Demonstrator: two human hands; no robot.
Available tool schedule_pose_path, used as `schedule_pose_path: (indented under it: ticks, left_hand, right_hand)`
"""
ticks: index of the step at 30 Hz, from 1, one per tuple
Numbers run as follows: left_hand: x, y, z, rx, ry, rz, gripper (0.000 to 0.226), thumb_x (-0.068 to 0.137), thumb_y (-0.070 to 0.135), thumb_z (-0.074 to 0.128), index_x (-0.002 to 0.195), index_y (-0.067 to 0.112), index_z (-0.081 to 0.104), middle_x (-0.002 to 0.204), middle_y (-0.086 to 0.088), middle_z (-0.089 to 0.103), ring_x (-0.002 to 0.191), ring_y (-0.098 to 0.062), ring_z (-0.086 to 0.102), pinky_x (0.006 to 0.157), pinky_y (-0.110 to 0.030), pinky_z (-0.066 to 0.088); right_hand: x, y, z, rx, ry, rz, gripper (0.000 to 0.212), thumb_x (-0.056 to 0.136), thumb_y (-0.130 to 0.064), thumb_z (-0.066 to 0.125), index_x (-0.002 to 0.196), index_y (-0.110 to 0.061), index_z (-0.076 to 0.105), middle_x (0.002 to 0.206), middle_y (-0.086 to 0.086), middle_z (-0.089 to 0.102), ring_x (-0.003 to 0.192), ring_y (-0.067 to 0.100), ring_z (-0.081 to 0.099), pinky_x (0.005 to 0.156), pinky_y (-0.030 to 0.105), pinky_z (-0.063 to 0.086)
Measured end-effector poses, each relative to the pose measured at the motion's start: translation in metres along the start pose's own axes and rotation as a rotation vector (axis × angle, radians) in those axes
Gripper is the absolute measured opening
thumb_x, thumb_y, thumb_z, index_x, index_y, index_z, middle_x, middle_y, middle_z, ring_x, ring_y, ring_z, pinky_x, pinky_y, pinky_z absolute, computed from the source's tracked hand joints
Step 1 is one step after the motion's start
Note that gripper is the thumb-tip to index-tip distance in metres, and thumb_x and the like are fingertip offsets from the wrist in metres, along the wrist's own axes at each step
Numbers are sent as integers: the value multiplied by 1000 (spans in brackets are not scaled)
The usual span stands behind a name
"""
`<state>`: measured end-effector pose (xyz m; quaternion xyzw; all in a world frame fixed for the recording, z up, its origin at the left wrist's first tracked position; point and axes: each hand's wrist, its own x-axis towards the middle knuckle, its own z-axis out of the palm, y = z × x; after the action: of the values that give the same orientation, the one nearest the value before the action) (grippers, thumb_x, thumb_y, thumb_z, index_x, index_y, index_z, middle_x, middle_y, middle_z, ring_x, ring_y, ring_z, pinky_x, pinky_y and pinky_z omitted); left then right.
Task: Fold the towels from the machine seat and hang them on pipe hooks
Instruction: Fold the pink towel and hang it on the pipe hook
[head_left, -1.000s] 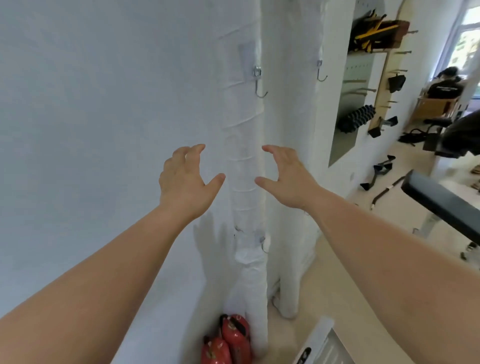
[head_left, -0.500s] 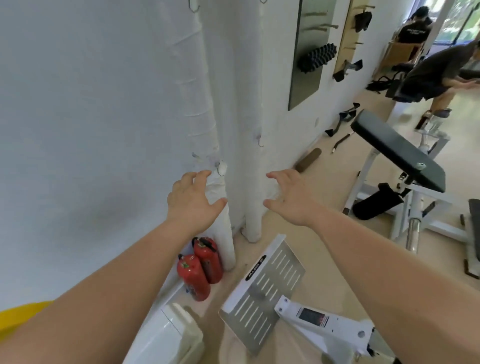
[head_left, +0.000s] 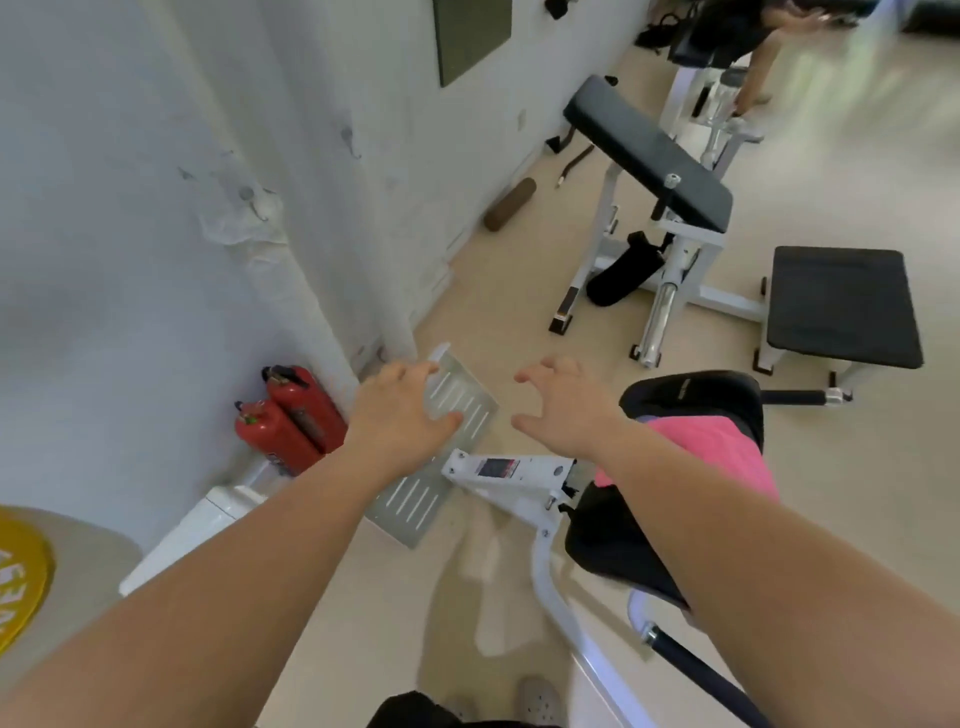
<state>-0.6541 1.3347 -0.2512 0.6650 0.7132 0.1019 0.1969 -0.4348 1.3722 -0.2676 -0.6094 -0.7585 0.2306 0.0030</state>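
Note:
A pink towel (head_left: 711, 452) lies on the black machine seat (head_left: 691, 395) at the right, partly hidden by my right forearm. My right hand (head_left: 561, 405) hovers open just left of the seat, fingers spread, holding nothing. My left hand (head_left: 400, 415) is open too, above the slotted metal footplate (head_left: 457, 400). Two white wrapped pipes (head_left: 291, 270) run down the wall at the left. A small hook (head_left: 260, 208) shows on the near pipe and another hook (head_left: 350, 143) on the far one.
Two red fire extinguishers (head_left: 291, 421) stand at the pipe's foot. A white-framed bench with black pads (head_left: 649, 156) and a flat black seat (head_left: 841, 306) stand on the beige floor. A brown roller (head_left: 509, 202) lies by the wall. Another person (head_left: 748, 31) is far back.
The view has swung down from the upper pipe hooks to the floor and machine. The seat with the pink towel has come into sight. Both hands stay open and have dropped lower.

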Motion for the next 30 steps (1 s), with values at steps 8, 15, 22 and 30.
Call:
schedule_pose_path:
  ticks: [8,15,22,30]
  left_hand:
    - [-32,69,103,-91,-349,202,72,81,56,65,144,27,44,142,-3,49,131,-28,46,108,-46,42]
    - [-36,127,170,50,-542,203,73,87,52,64,149,30,35,146,-8,42,135,-31,40,108,-44,40]
    - [-22,194,242,113,-645,220,74,85,57,60,149,28,38,138,-10,49,123,-33,51,99,-48,48]
    - [-10,203,313,150,-748,315,73,86,51,63,150,24,39,157,-1,36,138,-28,43,106,-49,44]
  right_hand:
    - [-108,110,42,-74,-88,331,60,91,-55,57,146,-36,41,148,6,41,130,35,42,107,50,39]
    - [-146,201,67,-21,-206,460,62,90,-53,56,147,-38,36,152,3,35,137,36,37,105,46,36]
    - [-139,285,87,63,-267,413,68,90,-56,56,151,-38,34,157,0,33,137,37,38,105,52,42]
    - [-131,321,132,121,-209,309,68,75,-24,68,141,-28,52,141,-2,47,123,32,47,88,43,53]
